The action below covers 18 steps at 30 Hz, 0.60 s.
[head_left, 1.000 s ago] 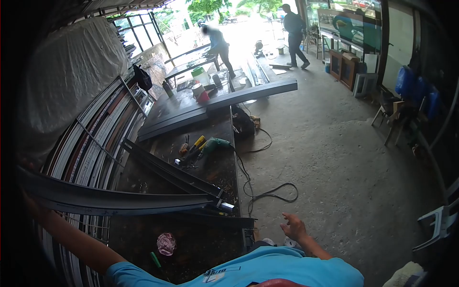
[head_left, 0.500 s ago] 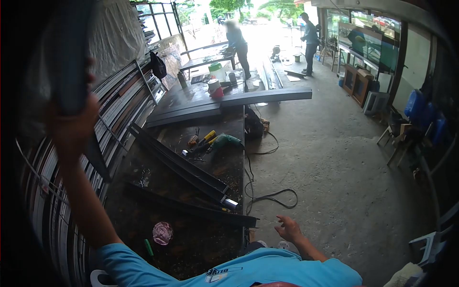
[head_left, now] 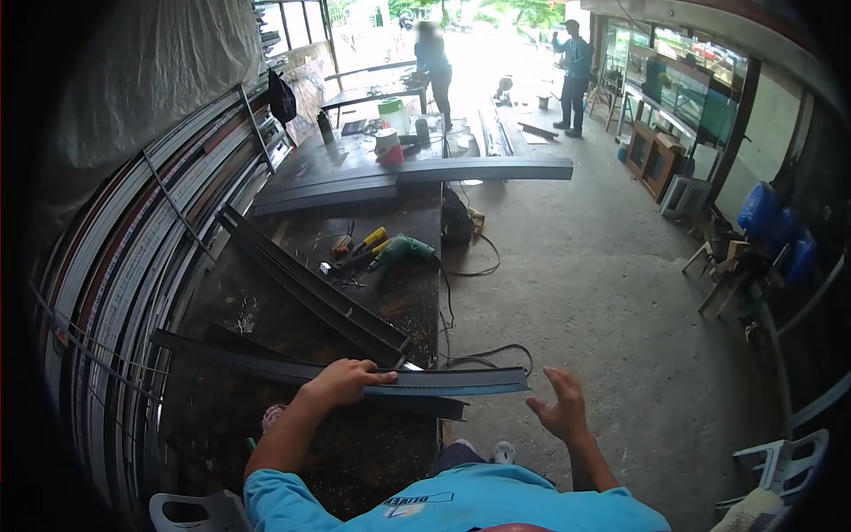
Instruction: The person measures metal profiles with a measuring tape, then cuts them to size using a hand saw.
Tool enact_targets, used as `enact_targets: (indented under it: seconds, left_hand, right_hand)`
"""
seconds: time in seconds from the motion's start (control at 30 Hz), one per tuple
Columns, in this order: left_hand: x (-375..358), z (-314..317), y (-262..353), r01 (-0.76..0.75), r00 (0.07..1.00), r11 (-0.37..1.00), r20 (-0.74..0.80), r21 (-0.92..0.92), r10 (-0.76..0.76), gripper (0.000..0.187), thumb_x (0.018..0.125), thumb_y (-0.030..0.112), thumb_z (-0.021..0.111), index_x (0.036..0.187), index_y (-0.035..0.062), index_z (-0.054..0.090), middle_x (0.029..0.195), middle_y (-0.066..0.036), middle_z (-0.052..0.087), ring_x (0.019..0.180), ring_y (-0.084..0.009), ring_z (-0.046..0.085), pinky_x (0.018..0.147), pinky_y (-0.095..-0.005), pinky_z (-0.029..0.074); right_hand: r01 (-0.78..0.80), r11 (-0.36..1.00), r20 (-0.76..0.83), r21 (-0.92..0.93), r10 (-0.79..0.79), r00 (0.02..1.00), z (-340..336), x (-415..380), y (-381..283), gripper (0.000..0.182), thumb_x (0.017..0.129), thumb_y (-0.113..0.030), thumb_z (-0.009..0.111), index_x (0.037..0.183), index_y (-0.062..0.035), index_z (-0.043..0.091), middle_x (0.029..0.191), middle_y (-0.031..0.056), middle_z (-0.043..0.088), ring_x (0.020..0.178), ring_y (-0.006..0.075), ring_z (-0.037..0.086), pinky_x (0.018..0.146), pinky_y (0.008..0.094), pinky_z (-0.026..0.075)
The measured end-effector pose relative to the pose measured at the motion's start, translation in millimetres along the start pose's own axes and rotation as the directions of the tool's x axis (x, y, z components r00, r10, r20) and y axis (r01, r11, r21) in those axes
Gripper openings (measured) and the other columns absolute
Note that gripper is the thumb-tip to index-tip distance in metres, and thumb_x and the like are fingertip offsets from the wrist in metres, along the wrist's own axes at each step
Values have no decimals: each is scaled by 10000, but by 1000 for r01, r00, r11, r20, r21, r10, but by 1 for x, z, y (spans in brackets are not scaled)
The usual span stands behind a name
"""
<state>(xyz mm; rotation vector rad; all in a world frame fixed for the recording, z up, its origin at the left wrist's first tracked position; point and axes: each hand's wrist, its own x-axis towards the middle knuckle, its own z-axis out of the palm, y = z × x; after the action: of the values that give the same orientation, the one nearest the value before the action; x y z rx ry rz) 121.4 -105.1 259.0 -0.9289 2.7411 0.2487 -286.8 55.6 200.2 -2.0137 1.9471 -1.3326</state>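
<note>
My left hand (head_left: 344, 383) is closed over a long dark grey metal profile (head_left: 461, 381) that lies crosswise over the near part of the dark workbench (head_left: 372, 461). Just past the profile's right end is my right hand (head_left: 560, 403), fingers spread and holding nothing. Under and in front of this bar another dark profile (head_left: 425, 408) partly shows. Two black channel bars (head_left: 310, 288) run diagonally behind it. Farther up the bench lie a green power drill (head_left: 408, 251) and a yellow-handled tool (head_left: 372, 238).
More grey profiles (head_left: 483, 168) cross the far bench and overhang its right edge. Racked metal lengths (head_left: 115, 257) line the left wall. A black cable (head_left: 501, 352) loops on the floor beside the bench. Two people (head_left: 433, 66) (head_left: 574, 75) stand at the back.
My left hand has come down from a raised position at the left, laying the dark profile across the bench. My right hand has risen slightly towards its right end.
</note>
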Motion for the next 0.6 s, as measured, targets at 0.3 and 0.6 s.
enact_targets:
  seconds: [0.3, 0.6]
  left_hand:
    - [-6, 95, -4, -143, 956, 981, -273, -129, 103, 792, 721, -30, 667, 1381, 381, 518, 1256, -186, 595, 1113, -369, 615, 943, -434, 499]
    - [-26, 134, -8, -99, 944, 992, -321, -74, 71, 688, 798, 13, 645, 1360, 393, 530, 1246, -167, 609, 1141, -338, 608, 974, -437, 472]
  right_hand:
    - [-561, 799, 482, 218, 411, 773, 89, -77, 13, 484, 769, -381, 799, 1010, 28, 707, 1003, 226, 667, 901, 345, 669, 823, 411, 537]
    - [-678, 665, 391, 315, 559, 731, 79, -64, 46, 518, 797, -120, 694, 1289, -17, 566, 1052, 183, 688, 891, 232, 689, 788, 342, 560]
